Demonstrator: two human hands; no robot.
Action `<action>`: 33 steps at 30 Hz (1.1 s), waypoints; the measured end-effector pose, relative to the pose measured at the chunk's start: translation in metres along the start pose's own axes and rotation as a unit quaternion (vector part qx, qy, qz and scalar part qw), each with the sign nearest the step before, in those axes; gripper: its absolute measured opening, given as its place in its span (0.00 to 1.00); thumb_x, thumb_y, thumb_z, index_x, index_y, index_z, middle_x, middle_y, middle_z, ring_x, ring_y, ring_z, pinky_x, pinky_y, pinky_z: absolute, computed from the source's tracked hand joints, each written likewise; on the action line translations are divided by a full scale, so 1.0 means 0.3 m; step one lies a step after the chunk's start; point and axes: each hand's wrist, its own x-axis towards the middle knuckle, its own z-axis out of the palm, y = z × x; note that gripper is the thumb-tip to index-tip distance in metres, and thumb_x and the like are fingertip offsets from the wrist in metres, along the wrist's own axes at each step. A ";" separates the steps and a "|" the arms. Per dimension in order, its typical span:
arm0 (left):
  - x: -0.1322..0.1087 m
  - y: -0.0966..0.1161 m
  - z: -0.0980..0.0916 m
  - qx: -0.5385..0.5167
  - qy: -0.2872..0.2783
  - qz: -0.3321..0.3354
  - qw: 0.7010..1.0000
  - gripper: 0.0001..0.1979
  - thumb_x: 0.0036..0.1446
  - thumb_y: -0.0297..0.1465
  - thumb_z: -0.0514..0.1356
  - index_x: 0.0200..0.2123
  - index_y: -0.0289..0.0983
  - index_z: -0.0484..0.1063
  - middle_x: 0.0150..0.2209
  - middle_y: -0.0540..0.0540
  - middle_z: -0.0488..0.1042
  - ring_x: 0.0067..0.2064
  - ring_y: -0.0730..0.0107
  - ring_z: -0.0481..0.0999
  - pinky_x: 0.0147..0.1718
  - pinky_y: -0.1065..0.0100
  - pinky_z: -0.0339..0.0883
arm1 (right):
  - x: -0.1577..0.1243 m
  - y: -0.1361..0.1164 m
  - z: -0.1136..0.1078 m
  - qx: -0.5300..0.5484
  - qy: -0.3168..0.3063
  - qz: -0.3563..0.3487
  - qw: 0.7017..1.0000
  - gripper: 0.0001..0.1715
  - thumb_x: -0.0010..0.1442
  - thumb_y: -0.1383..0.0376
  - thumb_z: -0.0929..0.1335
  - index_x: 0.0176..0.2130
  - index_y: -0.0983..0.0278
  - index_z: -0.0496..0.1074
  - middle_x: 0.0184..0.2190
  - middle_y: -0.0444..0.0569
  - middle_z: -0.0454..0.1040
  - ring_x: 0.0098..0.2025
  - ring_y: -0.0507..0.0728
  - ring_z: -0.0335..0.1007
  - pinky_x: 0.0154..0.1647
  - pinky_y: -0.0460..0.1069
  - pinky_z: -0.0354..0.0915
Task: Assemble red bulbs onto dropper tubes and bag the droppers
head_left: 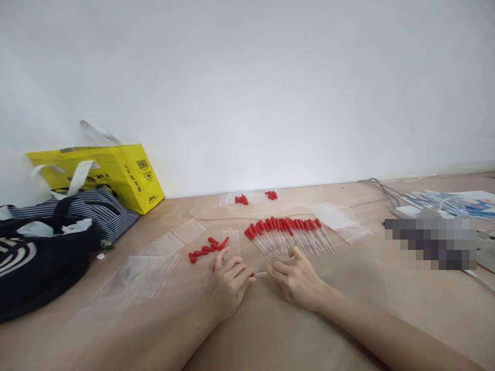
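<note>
My left hand [231,283] is closed around a red rubber bulb [252,275], of which only a small part shows. From my right hand [296,281], whose fingers are pinched, a clear dropper tube [262,274] points left to the bulb; whether it sits inside the bulb I cannot tell. Beyond my left hand lie several loose red bulbs [208,248] and a row of bare clear tubes [232,242]. A fanned row of droppers with red bulbs on their tubes [286,229] lies just past my right hand.
Clear zip bags [135,273] lie at left, another bag [342,221] at right. A bag with red bulbs [253,198] is near the wall. Yellow [96,170], striped and black bags [38,268] stand left. Cables, papers [456,203] and a blurred object [429,245] are right.
</note>
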 end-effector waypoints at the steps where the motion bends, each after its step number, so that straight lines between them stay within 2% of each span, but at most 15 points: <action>1: 0.000 -0.001 0.001 0.000 -0.004 0.001 1.000 0.08 0.56 0.27 0.51 0.29 0.39 0.69 0.27 0.52 0.74 0.34 0.67 0.70 0.53 0.47 0.34 | 0.000 0.001 0.001 -0.001 -0.004 0.002 1.000 0.15 0.47 0.77 0.57 0.30 0.66 0.68 0.20 0.43 0.67 0.19 0.48 0.52 0.34 0.51 0.45; 9: -0.001 0.003 0.005 0.001 -0.019 -0.007 1.000 0.09 0.57 0.28 0.50 0.29 0.39 0.68 0.27 0.50 0.74 0.35 0.66 0.70 0.53 0.48 0.36 | 0.004 -0.015 0.024 0.029 0.021 0.026 0.999 0.13 0.49 0.75 0.58 0.30 0.66 0.68 0.20 0.43 0.66 0.20 0.49 0.52 0.29 0.50 0.42; 15: 0.001 0.000 0.015 -0.023 -0.021 -0.010 0.999 0.10 0.57 0.28 0.49 0.28 0.39 0.68 0.27 0.51 0.74 0.36 0.67 0.70 0.52 0.50 0.38 | 0.033 -0.037 0.049 0.074 -0.002 0.050 0.996 0.11 0.48 0.75 0.58 0.27 0.65 0.67 0.21 0.42 0.67 0.20 0.48 0.51 0.30 0.49 0.42; 19: -0.001 -0.019 0.008 -0.042 -0.016 -0.031 0.999 0.07 0.57 0.33 0.52 0.32 0.40 0.68 0.28 0.51 0.75 0.36 0.67 0.70 0.52 0.49 0.34 | 0.043 -0.029 0.045 0.093 -0.018 0.079 0.992 0.10 0.54 0.71 0.59 0.29 0.63 0.68 0.21 0.42 0.69 0.22 0.48 0.55 0.31 0.49 0.42; 22: -0.006 -0.043 -0.006 -0.041 -0.003 -0.060 0.997 0.11 0.52 0.38 0.56 0.38 0.40 0.68 0.31 0.49 0.75 0.38 0.64 0.70 0.52 0.49 0.38 | 0.036 -0.003 0.028 0.105 -0.022 0.111 0.988 0.11 0.58 0.68 0.59 0.31 0.62 0.69 0.23 0.42 0.71 0.25 0.49 0.60 0.33 0.50 0.43; 25: -0.010 -0.058 -0.014 -0.032 0.009 -0.075 0.997 0.07 0.53 0.36 0.56 0.34 0.41 0.70 0.30 0.49 0.75 0.36 0.65 0.70 0.50 0.52 0.44 | 0.025 0.022 0.013 0.113 -0.030 0.134 0.984 0.12 0.60 0.66 0.59 0.33 0.61 0.70 0.25 0.43 0.72 0.29 0.50 0.62 0.35 0.50 0.44; 29: -0.007 -0.056 -0.014 -0.028 0.011 -0.082 0.996 0.06 0.54 0.33 0.55 0.32 0.42 0.71 0.28 0.51 0.75 0.35 0.66 0.71 0.49 0.54 0.46 | 0.015 0.028 0.010 0.097 -0.031 0.122 0.987 0.11 0.59 0.65 0.60 0.34 0.60 0.71 0.26 0.45 0.72 0.31 0.52 0.61 0.35 0.51 0.44; 31: -0.007 -0.058 -0.015 -0.016 0.021 -0.089 0.996 0.06 0.54 0.34 0.55 0.33 0.43 0.71 0.30 0.50 0.75 0.37 0.64 0.70 0.49 0.54 0.45 | 0.014 0.023 0.015 0.086 -0.026 0.121 0.989 0.10 0.58 0.65 0.61 0.34 0.60 0.71 0.27 0.45 0.71 0.31 0.52 0.60 0.34 0.51 0.43; 33: -0.012 -0.072 -0.017 0.012 0.043 -0.118 0.992 0.12 0.51 0.37 0.56 0.40 0.43 0.69 0.37 0.47 0.74 0.41 0.59 0.69 0.48 0.52 0.45 | 0.018 0.022 0.022 0.075 -0.013 0.140 0.987 0.10 0.57 0.66 0.61 0.34 0.61 0.71 0.26 0.45 0.71 0.31 0.53 0.60 0.33 0.50 0.43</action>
